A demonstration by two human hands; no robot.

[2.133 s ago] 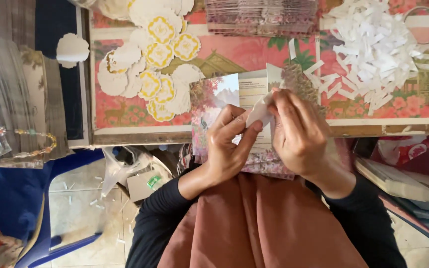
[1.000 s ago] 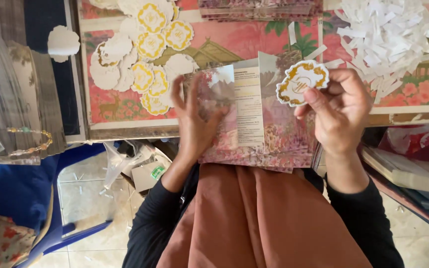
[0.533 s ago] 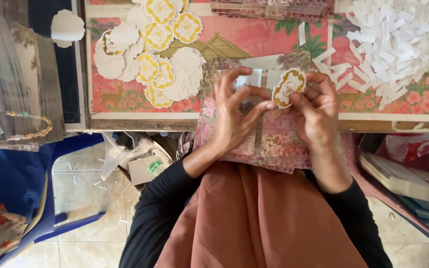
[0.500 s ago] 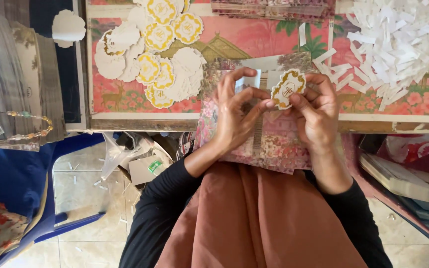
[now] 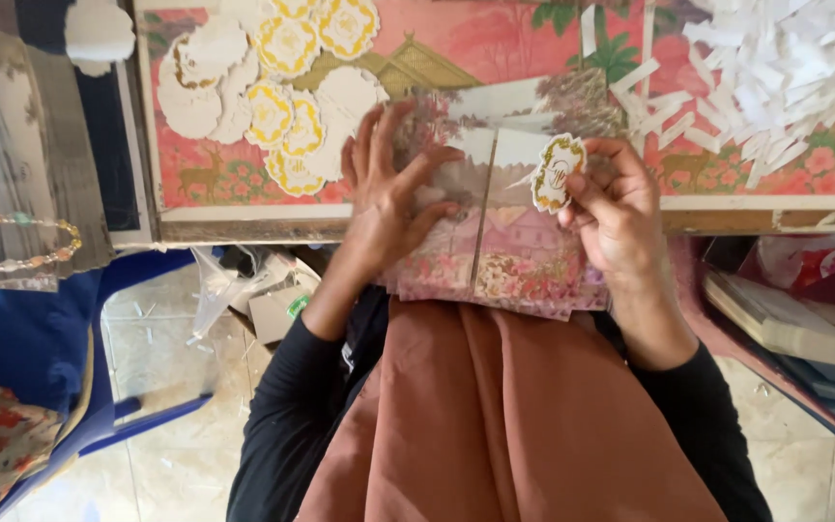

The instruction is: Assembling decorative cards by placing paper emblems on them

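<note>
My left hand (image 5: 388, 198) has come down flat, fingers spread, pinning the folded floral card (image 5: 495, 242) that overhangs the surface (image 5: 417, 230) edge onto my lap. My right hand (image 5: 616, 208), which held the scalloped gold-edged sticker (image 5: 555, 172) clear of the card 1 second ago, now pinches it at the centre fold, so placement looks near. Sticker stack (image 5: 282, 106) far left, paper strips (image 5: 775, 77) right; the card's right panel stays open.
</note>
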